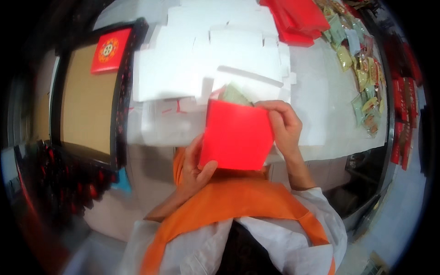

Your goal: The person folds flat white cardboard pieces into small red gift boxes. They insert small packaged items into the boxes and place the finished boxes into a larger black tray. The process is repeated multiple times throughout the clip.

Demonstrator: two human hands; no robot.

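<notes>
White table (321, 128) nearby, hands (191, 167) (286, 123) hold a red box (236, 135), packet (234, 94) protruding.

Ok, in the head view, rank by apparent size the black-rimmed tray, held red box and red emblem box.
1. Black-rimmed tray
2. Held red box
3. Red emblem box
The held box looks nearer the camera, so true sizes stay unsure.

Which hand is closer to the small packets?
The right hand, left of the packets; the left hand is farther left, at the lower left of the red box.
</notes>
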